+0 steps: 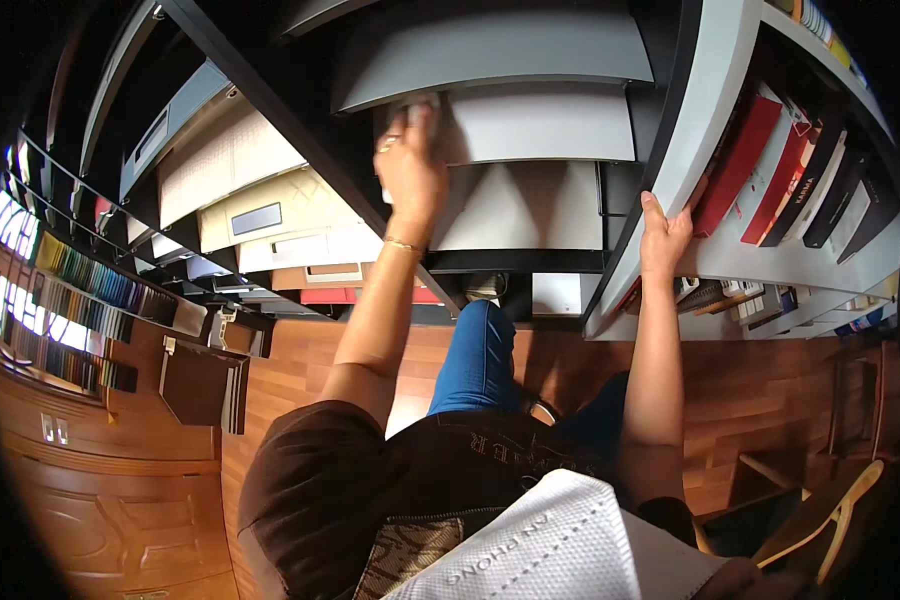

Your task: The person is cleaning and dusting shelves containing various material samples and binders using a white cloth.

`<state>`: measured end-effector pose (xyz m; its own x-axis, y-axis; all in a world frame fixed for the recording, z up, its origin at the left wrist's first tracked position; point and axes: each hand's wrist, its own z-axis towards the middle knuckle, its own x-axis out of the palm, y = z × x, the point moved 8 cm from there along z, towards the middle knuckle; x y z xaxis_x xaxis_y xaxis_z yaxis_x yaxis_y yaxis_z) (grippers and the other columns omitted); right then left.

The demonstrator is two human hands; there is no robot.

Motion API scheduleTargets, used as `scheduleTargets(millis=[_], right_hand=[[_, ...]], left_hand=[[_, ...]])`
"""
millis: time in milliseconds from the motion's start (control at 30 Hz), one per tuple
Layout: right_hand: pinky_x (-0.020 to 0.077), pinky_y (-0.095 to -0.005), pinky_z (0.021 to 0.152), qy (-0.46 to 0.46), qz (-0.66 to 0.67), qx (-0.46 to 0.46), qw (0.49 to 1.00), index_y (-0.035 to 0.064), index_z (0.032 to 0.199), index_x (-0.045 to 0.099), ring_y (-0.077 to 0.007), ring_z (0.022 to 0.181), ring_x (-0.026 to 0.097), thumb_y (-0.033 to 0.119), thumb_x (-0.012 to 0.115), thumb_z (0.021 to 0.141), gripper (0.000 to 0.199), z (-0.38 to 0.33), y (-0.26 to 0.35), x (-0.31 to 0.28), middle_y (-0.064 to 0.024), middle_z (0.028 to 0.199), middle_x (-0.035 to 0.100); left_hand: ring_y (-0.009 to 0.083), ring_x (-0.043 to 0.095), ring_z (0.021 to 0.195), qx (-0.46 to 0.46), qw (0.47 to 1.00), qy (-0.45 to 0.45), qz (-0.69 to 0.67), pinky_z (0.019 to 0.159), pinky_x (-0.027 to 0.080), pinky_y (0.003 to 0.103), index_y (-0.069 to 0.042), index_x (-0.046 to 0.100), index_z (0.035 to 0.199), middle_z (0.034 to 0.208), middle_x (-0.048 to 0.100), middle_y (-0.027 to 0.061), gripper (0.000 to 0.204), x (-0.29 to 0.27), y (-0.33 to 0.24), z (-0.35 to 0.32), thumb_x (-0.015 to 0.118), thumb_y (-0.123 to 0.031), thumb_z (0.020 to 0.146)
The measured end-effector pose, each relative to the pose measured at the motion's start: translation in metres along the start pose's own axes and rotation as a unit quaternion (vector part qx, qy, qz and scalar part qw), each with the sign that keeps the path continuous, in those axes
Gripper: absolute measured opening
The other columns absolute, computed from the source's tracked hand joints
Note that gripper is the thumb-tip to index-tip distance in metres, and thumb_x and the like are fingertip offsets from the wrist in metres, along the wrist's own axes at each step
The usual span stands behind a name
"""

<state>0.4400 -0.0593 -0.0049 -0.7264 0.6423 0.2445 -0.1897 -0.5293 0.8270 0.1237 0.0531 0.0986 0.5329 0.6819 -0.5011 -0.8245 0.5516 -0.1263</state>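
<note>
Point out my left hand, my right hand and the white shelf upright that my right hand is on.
Left hand point(411, 178), head view: middle of its back.
Right hand point(664, 243), head view: middle of its back.
White shelf upright point(710, 110), head view: its front face, above the right hand.

Straight ahead, the rack point(270, 112) carries a top panel point(490, 55), a middle panel point(545, 122) under it and a bottom panel point(550, 205) beneath both. The left hand point(410, 170) is at the middle panel's left end. More boards point(232, 160) sit left of the rack's slanting post. To the right, beside the rack, a bookshelf point(715, 110) has books point(760, 175) leaning in it; the right hand point(664, 238) is around its left upright. Floor point(295, 365) lies below, with a door point(120, 510) farther left and a chair point(838, 520) at the lower right.
</note>
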Motion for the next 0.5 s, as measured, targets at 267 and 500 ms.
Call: scheduleTargets(millis=[267,500], right_hand=[[0.0445,-0.0282,0.087,0.014,-0.006,0.027,1.0,-0.0043,0.115,0.052,-0.0169,0.092,0.059,0.007,0.066,0.085,0.035,0.002,-0.009,-0.003,-0.0107,0.106,0.063],[0.044,-0.0277,0.087,0.025,0.001,0.059,0.998,-0.0045,0.119,0.049,-0.0172,0.096,0.059,0.007,0.067,0.084,0.041,0.0,-0.013,-0.004,-0.0105,0.109,0.062]], left_hand=[[0.0419,0.05,0.115,0.165,0.968,0.053,-0.183,0.099,0.038,0.049,-0.007,0.057,0.122,0.124,0.053,0.021,0.049,0.046,-0.164,-0.018,0.054,0.001,0.074],[0.0412,0.05,0.116,0.14,0.972,0.08,-0.173,0.1,0.037,0.05,-0.01,0.059,0.121,0.126,0.055,0.0199,0.053,0.038,-0.121,-0.015,0.053,0.005,0.07]])
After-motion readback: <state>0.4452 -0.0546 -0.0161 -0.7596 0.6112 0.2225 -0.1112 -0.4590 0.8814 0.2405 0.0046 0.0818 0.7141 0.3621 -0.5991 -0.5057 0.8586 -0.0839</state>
